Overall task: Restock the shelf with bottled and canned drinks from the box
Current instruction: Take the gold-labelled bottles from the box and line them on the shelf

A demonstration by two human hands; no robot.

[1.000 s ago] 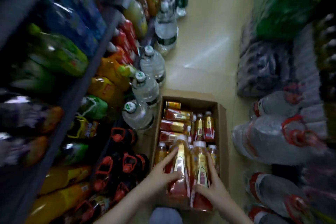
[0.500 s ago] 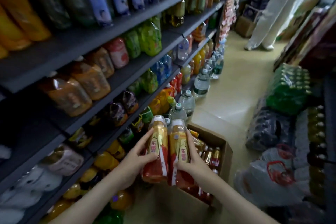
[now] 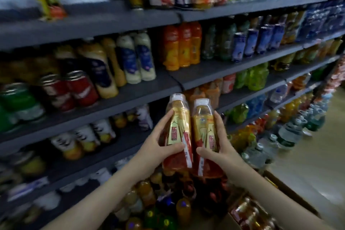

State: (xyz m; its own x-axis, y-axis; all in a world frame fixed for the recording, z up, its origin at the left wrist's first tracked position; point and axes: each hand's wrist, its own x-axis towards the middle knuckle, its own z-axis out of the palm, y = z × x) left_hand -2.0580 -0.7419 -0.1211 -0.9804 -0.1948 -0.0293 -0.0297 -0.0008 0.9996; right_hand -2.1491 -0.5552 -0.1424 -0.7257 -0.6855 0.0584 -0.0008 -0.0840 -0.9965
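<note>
Gripping the left bottle [image 3: 177,132] in the left hand [image 3: 158,147] and the right bottle [image 3: 203,129] in the right hand [image 3: 222,149], thumbs [image 3: 172,148] lying across the labels and fingers [image 3: 219,119] curling behind, both roughly upright, side by side, in front of the shelf [image 3: 149,87] and apart from the box [image 3: 280,186] at lower right. Judging them full, so fairly heavy, thin-walled and slightly yielding, the glossy wrap probably slipping under a loose hold. Favouring a grasp round the mid-body, not the cap.
</note>
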